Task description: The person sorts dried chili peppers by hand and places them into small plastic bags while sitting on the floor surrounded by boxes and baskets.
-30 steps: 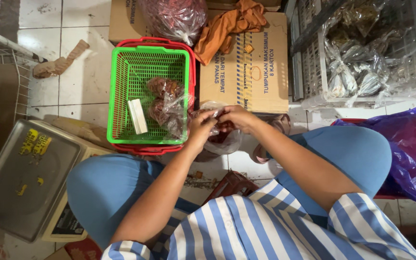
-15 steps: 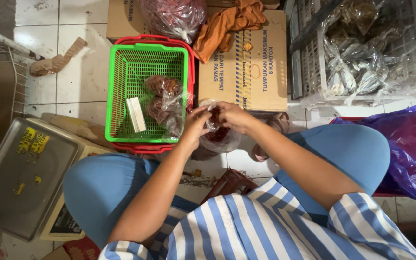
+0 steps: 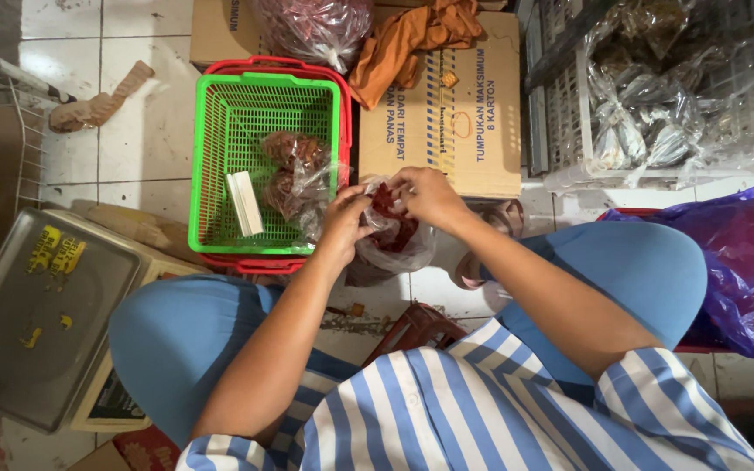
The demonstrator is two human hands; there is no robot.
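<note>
Down over the tiled floor [image 3: 71, 166], the person's left hand [image 3: 346, 222] and right hand [image 3: 429, 196] meet, both pinching the top of a small clear bag [image 3: 394, 244] with dark red bits inside. The bag hangs between the knees, just right of a green basket [image 3: 220, 131]. That basket sits inside a red basket [image 3: 272, 65] and holds two more filled bags [image 3: 294, 170] and a white flat pack [image 3: 244, 202]. A cardboard box [image 3: 473, 113] lies just beyond the hands, with an orange cloth [image 3: 412, 39] draped on it and a big bag of red bits [image 3: 316, 26] to the left of the cloth. On the far right stand grey crates [image 3: 743, 113] with clear bags. A purple plastic bag [image 3: 743, 262] lies by the right knee. A metal scale tray [image 3: 28, 323] sits at the near left.
</note>
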